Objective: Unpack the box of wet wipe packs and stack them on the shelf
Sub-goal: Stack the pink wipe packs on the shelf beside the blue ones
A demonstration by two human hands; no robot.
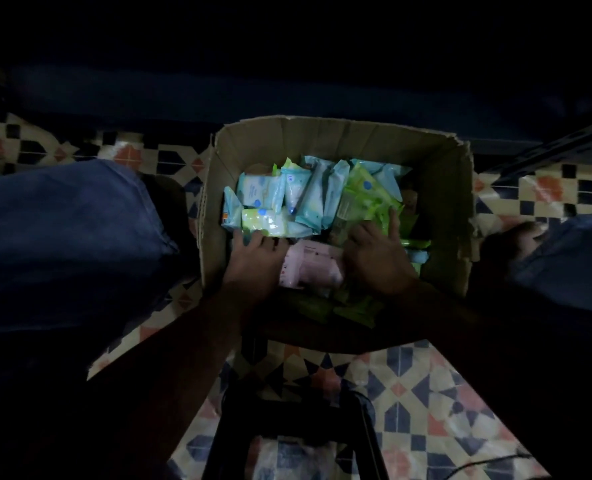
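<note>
An open cardboard box [450, 188] stands on the floor between my knees, holding several wet wipe packs. Light blue packs [308, 192] stand on edge at its far left, green packs [363, 195] lie at the right, and a pink pack [313, 266] lies near the front. My left hand [253, 261] is inside the box left of the pink pack, its spread fingertips resting on a green-and-white pack [268, 221]. To the right of the pink pack, my right hand [377, 258] presses down on the green packs, with one finger stretched forward. Its other fingers are hidden.
The scene is very dark. My knees in blue jeans [69, 237] flank the box on both sides. A black stool frame [287, 424] stands close to me on the patterned tile floor [426, 403]. A dark metal rail [557, 140] runs at the upper right.
</note>
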